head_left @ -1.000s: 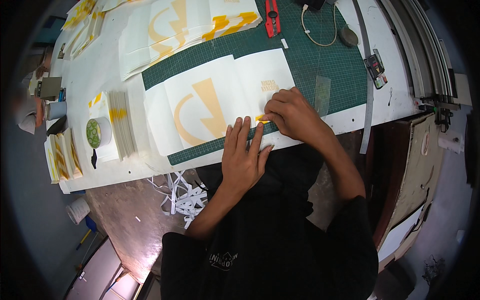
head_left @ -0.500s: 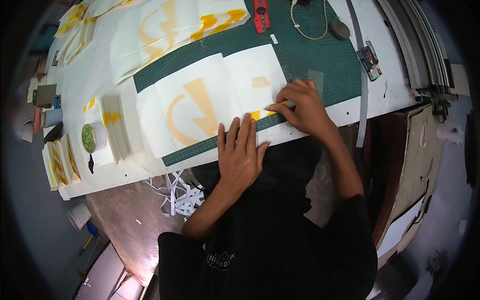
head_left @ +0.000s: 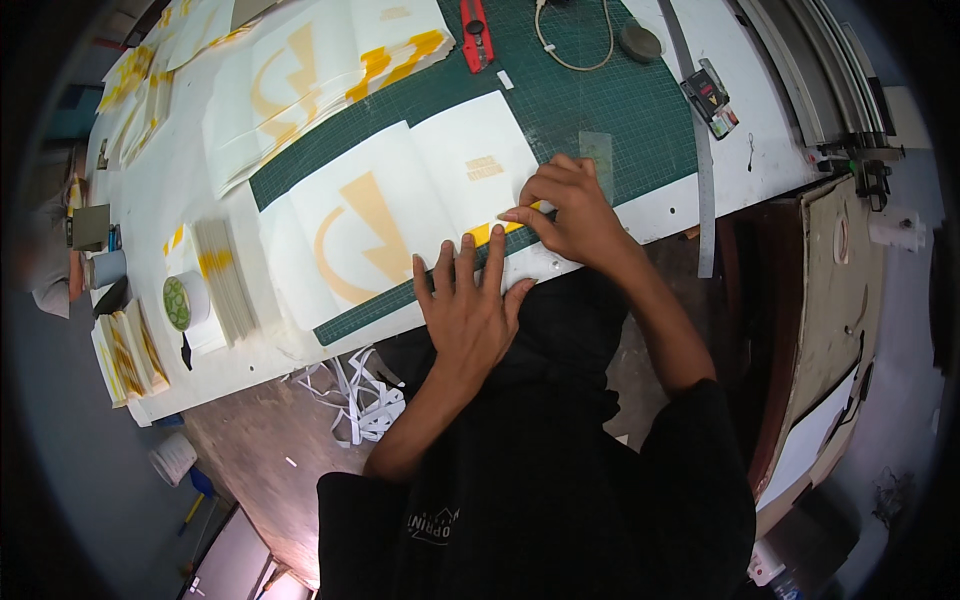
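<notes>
A white printed sheet [head_left: 400, 205] with a yellow curved shape lies flat on the green cutting mat [head_left: 610, 110]. My left hand [head_left: 468, 300] presses flat on the sheet's near edge, fingers spread. My right hand [head_left: 570, 210] pinches the yellow strip [head_left: 490, 231] along the sheet's near right edge, fingertips closed on it. A clear ruler [head_left: 598, 150] lies just beyond my right hand, partly hidden by it.
A stack of similar printed sheets [head_left: 330, 70] lies at the back left. A red cutter [head_left: 475, 30], a cord [head_left: 575, 45] and a grey round object [head_left: 640, 42] rest on the mat's far side. A tape roll [head_left: 183, 300] and folded stacks [head_left: 225, 290] sit left. Paper scraps [head_left: 355, 395] hang below the table edge.
My right hand has slid right along the sheet's near edge with the yellow strip. My left hand stays pressed on the sheet.
</notes>
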Demonstrator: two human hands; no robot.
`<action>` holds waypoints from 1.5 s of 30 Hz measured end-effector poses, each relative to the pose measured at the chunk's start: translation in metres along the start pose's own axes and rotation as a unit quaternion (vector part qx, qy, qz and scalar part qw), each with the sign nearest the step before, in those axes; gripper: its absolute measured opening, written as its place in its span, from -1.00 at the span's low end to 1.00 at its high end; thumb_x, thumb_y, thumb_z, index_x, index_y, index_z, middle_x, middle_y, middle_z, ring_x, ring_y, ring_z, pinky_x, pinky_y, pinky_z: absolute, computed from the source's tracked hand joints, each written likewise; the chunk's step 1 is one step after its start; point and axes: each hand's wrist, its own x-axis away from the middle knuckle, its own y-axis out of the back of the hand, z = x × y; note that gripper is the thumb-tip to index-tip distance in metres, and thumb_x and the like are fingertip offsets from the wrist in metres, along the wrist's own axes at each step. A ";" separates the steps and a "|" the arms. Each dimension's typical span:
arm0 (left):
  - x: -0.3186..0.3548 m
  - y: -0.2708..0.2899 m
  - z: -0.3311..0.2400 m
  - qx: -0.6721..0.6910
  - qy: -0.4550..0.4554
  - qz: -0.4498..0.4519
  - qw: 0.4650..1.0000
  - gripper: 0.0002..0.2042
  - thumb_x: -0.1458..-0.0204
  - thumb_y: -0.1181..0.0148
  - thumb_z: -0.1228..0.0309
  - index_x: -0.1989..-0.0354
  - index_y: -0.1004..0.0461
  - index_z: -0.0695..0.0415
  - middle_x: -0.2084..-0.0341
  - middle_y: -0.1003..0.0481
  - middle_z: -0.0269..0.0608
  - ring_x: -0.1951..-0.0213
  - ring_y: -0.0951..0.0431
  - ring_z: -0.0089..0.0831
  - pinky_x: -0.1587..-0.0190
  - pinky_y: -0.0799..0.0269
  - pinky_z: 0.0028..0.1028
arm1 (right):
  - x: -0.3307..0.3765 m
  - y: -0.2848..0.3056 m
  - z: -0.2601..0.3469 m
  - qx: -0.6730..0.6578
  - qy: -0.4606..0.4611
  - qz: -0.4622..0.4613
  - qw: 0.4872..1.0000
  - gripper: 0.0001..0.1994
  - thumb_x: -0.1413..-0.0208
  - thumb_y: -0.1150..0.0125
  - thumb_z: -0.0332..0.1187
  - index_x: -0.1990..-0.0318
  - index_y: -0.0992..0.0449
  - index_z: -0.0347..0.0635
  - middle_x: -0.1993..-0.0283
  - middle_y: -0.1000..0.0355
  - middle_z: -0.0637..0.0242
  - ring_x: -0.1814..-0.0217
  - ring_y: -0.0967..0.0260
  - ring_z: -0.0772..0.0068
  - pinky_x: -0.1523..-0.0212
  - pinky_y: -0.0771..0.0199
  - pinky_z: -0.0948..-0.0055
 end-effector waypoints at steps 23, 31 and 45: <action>-0.041 0.018 0.014 0.027 -0.039 -0.012 0.999 -0.69 -0.14 -0.43 0.14 0.05 -0.71 0.05 0.13 -0.56 -0.15 -0.01 -0.50 -0.08 -0.18 -0.28 0.05 | 0.025 0.005 -0.020 0.143 -0.013 -0.114 0.983 -0.68 -0.11 -0.53 -0.06 0.34 -0.62 -0.10 0.29 -0.50 0.31 0.10 -0.35 0.25 -0.06 -0.07 -0.02; -0.135 0.041 0.040 0.113 0.002 0.242 0.964 -0.63 0.18 -0.68 0.09 0.40 -0.67 0.08 0.42 -0.62 -0.18 0.26 -0.63 -0.20 0.22 -0.47 -0.25 | 0.022 0.017 -0.008 0.169 -0.123 -0.131 0.969 -0.47 -0.05 -0.55 0.12 0.23 -0.61 -0.24 0.19 -0.55 0.11 0.00 -0.40 0.12 -0.12 -0.09 -0.10; -0.159 0.046 0.037 0.057 0.010 0.331 0.942 -0.53 0.27 -0.71 -0.01 0.43 -0.60 0.06 0.46 -0.68 -0.21 0.32 -0.71 -0.21 0.28 -0.52 -0.26 | 0.009 0.032 0.012 -0.002 -0.392 -0.130 0.911 -0.57 -0.25 -0.42 -0.24 -0.09 -0.44 -0.36 0.33 -0.58 -0.15 0.21 -0.62 -0.24 0.20 -0.53 -0.08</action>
